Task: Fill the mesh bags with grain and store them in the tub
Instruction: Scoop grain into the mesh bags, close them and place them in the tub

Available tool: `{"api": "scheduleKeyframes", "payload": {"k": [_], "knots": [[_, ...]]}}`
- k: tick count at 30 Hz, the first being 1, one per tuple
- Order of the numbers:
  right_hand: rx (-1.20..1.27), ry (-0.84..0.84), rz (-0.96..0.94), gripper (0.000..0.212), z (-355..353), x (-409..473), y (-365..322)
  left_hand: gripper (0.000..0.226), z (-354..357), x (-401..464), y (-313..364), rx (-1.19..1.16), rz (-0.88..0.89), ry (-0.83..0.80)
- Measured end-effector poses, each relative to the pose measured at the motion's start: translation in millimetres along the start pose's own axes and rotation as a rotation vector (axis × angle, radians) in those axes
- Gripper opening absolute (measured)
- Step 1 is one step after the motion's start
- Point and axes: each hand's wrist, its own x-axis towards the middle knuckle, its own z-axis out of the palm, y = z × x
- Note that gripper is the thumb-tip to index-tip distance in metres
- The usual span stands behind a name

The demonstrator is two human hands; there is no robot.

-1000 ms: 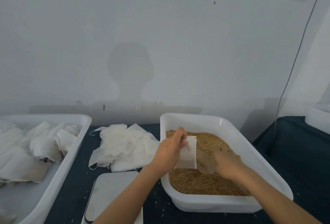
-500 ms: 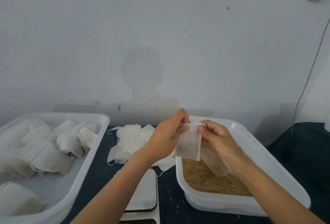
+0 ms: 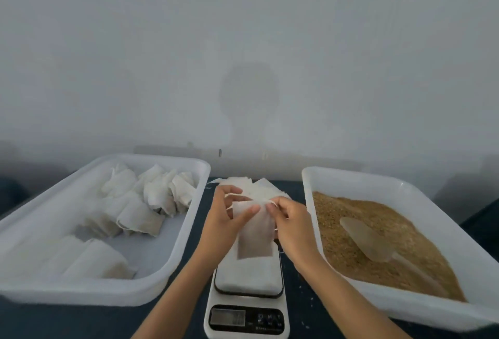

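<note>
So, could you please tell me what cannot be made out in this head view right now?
- Scale display: too blurred to read.
- Mesh bag mouth: covered by the left hand and right hand; open or tied, unclear.
- Scoop handle: half sunk in grain.
- Filled bags in the left tub: count unclear, they overlap.

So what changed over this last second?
The right hand let go of the translucent plastic scoop, now lying on the brown grain. Both hands carried the white mesh bag left over the white digital scale. The left hand kept its grip.
</note>
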Motion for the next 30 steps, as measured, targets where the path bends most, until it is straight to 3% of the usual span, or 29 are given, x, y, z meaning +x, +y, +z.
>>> {"api": "scheduleKeyframes", "payload": {"k": [5, 10, 13, 16, 24, 30], "knots": [[-0.092, 0.009, 0.089, 0.033, 18, -7, 30, 0.016, -5, -7, -42, 0.225, -0.175, -0.057], [-0.17, 0.021, 0.116, 0.035, 25, -3, 47, 0.012, 0, -5, -59, 0.339, -0.18, -0.052], [-0.16, -0.018, 0.1, 0.023, 24, -3, 52, 0.009, 0, -2, -64, 0.405, -0.157, -0.052], [-0.078, -0.037, 0.11, 0.013, 20, -3, 53, 0.011, -4, 1, -63, 0.356, -0.141, -0.039], [0.003, 0.043, 0.152, 0.016, 12, -3, 61, 0.01, -18, 7, -68, 0.336, -0.131, 0.132], [0.029, 0.061, 0.199, 0.018, 10, -3, 66, 0.008, -26, 5, -75, 0.335, -0.121, 0.149]]}}
